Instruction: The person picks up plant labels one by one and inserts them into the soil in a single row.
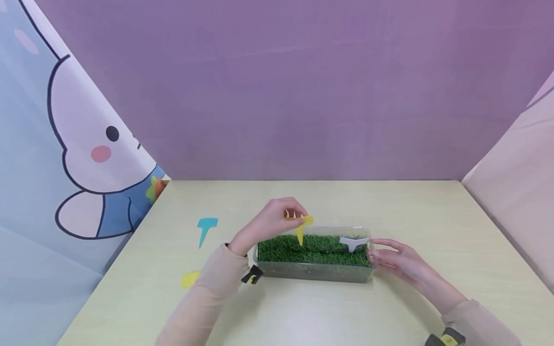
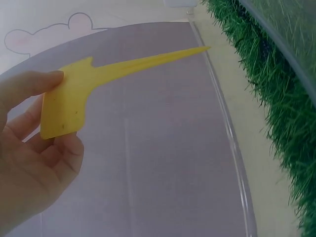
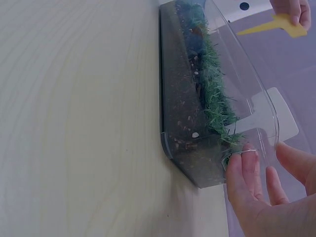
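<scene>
Clear box [image 1: 313, 272] — grass [image 1: 311, 250], soil, white tag [image 1: 354, 243] inside.

Clear plastic box [image 3: 217, 106], soil and grass [image 3: 210, 86] inside; right hand [image 3: 269, 197] touching its end; white tag [image 3: 269, 116]; yellow tag [image 3: 271, 25] beyond.

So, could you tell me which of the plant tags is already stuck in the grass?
The white tag, upright at the grass box's right end. One yellow tag is in the left hand; the blue and other yellow lie on the table.
</scene>
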Demonstrator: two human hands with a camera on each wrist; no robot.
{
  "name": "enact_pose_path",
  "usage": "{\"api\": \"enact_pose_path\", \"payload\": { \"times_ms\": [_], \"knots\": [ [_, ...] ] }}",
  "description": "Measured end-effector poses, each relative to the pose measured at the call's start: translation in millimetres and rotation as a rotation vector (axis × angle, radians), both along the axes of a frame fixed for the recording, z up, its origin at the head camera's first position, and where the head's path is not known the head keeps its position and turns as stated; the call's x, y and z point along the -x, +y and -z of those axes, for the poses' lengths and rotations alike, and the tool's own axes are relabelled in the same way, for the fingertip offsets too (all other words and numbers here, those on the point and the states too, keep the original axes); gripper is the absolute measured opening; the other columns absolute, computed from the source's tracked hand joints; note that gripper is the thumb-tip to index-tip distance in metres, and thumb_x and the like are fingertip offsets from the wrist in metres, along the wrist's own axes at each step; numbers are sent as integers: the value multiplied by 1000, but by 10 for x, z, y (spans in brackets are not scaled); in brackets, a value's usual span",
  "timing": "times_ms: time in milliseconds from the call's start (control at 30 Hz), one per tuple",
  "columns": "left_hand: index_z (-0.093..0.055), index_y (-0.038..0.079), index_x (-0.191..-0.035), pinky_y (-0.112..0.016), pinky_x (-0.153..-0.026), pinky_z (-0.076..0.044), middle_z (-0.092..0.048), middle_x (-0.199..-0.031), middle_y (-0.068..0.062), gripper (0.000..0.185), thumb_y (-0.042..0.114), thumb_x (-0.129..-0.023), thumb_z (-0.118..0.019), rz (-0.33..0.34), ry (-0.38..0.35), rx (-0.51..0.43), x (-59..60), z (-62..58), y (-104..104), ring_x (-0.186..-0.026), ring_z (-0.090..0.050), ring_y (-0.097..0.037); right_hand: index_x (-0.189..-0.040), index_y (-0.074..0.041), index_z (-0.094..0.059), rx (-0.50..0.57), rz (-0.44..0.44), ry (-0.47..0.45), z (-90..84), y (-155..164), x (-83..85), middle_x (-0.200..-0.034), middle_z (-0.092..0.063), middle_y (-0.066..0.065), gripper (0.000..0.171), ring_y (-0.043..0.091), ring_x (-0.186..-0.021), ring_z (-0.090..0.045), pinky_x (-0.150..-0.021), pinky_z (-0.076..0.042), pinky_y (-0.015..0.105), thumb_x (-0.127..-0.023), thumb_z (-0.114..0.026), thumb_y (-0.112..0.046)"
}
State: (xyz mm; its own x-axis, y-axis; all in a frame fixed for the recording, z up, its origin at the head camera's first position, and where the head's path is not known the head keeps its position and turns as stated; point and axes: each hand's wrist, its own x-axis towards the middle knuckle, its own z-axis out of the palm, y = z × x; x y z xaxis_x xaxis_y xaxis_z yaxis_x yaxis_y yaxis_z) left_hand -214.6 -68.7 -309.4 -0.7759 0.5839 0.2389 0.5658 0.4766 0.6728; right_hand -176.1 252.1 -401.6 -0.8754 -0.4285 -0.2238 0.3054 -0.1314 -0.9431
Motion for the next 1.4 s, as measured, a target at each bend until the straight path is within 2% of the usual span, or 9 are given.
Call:
{"api": "enact_pose_path", "payload": {
  "times_ms": [233,600,867,1400],
  "knots": [
    [-65,5,-94,-19,-66,-44,-59,-82,1,14,6,-81,-61,14,-16,-4,48,89,126,-73,-51,-8,-107,-20,-53,-3,0,4,-6,0,-7,-98,-64,2,23,15,-90,-61,-81,-47,26,-88,-53,-7],
    [-65,6,-95,-19,-63,-43,-58,-82,1,13,7,-82,-61,14,-48,30,100,189,260,-72,-50,-8,-103,-23,-55,13,4,-11,-5,-5,-11,-97,-65,2,23,15,-89,-62,-81,-47,26,-88,-53,-7],
    [-65,9,-96,-20,-61,-42,-56,-81,4,13,11,-84,-60,15,-73,49,103,213,344,-72,-49,-8,-105,-20,-53,9,10,-10,-5,-10,-12,-97,-64,2,23,16,-89,-62,-81,-47,26,-88,-53,-6],
    [-65,10,-94,-17,-62,-42,-57,-82,5,12,11,-83,-60,42,-88,78,113,281,456,-73,-49,-6,-104,-21,-53,33,-10,6,-5,-11,-14,-96,-64,2,23,16,-89,-61,-81,-47,25,-88,-51,-5]
  ]
}}
